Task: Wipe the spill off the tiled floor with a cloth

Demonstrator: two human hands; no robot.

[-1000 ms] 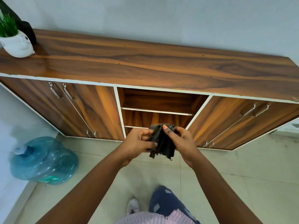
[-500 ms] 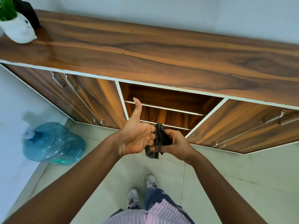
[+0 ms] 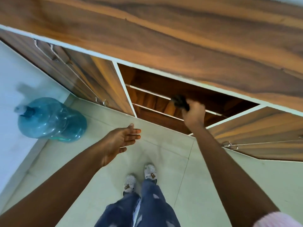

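The right hand (image 3: 193, 112) is gripping the dark cloth (image 3: 179, 100), bunched, at the open shelf bay (image 3: 164, 89) of the wooden cabinet (image 3: 180, 38). The left hand (image 3: 121, 141) is hanging open and holding nothing, in front of that cabinet. No spill is showing on the tiled floor (image 3: 164, 153); judged step: carrying the cloth, wiping not begun. Next: locating the spill, lowering the cloth. Left of the cabinet, a blue water jug (image 3: 49, 118) is lying sideways; its contents cannot be told.

My left hand (image 3: 120, 141) hangs open, fingers straight, palm turned inward; my right hand (image 3: 193, 113) reaches forward, fingers curled tight.
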